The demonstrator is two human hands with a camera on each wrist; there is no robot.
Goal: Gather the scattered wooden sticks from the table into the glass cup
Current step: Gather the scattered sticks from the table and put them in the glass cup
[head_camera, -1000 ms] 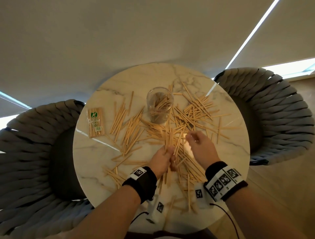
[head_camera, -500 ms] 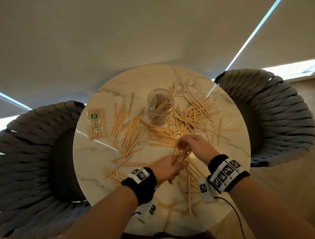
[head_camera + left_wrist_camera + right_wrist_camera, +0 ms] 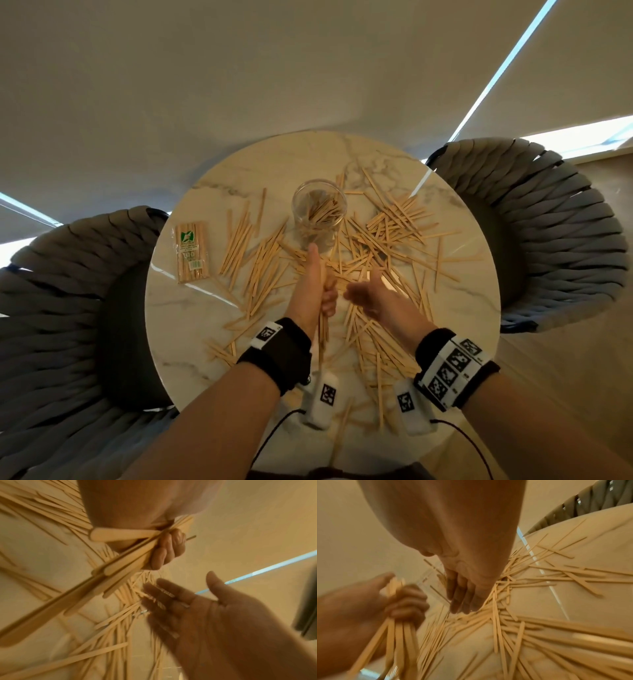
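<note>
Gripping a bundle of flat wooden sticks, your left hand sits just before the glass cup. Your right hand hangs open, empty. Loose sticks ring the cup; a wrapped packet appears only overhead. Round marble table.

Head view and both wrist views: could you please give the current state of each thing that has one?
Left hand: grips a bundle of sticks.
Right hand: open, empty.
Glass cup: upright, partly filled.
Scattered sticks: loose on table.
Packet of sticks: flat, sealed.
</note>
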